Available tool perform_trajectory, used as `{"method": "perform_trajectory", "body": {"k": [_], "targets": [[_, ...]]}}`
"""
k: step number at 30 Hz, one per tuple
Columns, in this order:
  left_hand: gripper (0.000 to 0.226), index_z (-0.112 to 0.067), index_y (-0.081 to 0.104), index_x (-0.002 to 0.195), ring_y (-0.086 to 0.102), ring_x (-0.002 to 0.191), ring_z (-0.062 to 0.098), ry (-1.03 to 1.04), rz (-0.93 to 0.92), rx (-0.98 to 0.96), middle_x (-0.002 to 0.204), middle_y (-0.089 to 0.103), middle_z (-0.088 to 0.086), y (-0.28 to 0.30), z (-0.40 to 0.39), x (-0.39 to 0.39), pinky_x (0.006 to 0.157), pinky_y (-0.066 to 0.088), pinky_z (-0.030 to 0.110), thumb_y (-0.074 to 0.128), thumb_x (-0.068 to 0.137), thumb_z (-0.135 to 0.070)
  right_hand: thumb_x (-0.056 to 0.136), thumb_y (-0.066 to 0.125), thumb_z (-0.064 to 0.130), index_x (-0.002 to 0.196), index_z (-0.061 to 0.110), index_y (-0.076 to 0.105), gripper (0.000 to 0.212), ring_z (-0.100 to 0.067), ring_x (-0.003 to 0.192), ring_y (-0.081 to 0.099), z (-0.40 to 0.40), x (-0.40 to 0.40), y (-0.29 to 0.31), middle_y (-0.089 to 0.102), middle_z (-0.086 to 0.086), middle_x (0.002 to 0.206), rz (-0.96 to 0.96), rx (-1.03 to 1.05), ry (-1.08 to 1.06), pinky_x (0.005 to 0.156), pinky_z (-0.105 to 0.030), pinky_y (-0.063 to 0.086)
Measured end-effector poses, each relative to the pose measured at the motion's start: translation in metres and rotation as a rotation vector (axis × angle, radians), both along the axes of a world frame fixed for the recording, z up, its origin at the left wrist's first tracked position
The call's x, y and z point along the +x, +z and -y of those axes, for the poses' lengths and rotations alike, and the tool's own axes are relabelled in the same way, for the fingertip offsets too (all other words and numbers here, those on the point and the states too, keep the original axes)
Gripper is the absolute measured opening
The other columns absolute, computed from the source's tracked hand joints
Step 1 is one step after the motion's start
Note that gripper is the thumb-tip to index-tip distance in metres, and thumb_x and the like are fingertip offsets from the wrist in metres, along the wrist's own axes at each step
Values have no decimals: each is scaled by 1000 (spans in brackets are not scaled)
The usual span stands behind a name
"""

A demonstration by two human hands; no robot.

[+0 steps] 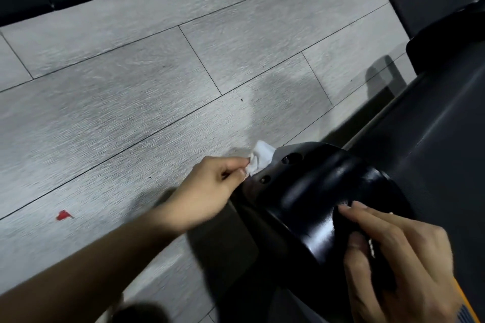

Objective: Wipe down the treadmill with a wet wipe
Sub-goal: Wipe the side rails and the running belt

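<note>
Left hand (210, 186), frame centre: fingers curled, pinching a crumpled white wet wipe (259, 157) against the treadmill (315, 191) end cap's grey edge. Right hand (401, 262), lower right: fingers loosely extended, resting on the glossy black cap. Grey plank floor (131, 86), upper left.

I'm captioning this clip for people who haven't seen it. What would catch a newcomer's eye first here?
Probably the white wet wipe, pinched in the left hand against the grey end cap of the treadmill at centre. Next, the right hand resting on the glossy black cover at lower right. A small red scrap also stands out on the grey plank floor, lower left.
</note>
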State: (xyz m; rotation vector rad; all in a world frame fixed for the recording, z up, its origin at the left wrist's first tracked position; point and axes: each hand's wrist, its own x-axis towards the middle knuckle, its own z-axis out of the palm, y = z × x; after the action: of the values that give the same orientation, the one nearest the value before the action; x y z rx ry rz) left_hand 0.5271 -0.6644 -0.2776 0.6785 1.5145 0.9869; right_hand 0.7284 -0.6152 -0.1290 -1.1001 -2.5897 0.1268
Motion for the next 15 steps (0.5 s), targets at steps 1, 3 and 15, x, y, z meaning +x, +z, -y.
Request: {"method": "perform_trajectory", "body": {"k": [1, 3, 15], "targets": [[31, -57, 69, 107, 70, 103, 2, 30, -29, 24, 101, 76, -21, 7, 11, 3, 103, 49, 31, 60, 97, -30, 88, 61, 8, 95, 11, 77, 17, -23, 82, 59, 0, 0, -1, 71, -2, 105, 11, 7, 5, 75, -44, 46], [35, -59, 67, 113, 66, 114, -1, 98, -30, 109, 111, 72, -28, 26, 27, 9, 107, 50, 31, 57, 93, -33, 88, 62, 11, 95, 11, 77, 16, -22, 83, 58, -2, 2, -3, 71, -2, 104, 7, 10, 7, 75, -44, 47], [39, -12, 70, 127, 60, 125, 23, -148, -460, 495, 136, 66, 7, 102, -36, 46, 105, 44, 32, 46, 96, -9, 88, 53, 12, 95, 8, 75, 23, -9, 90, 50, -14, 8, -1, 63, 5, 95, -62, -74, -8, 89, -20, 40]]}}
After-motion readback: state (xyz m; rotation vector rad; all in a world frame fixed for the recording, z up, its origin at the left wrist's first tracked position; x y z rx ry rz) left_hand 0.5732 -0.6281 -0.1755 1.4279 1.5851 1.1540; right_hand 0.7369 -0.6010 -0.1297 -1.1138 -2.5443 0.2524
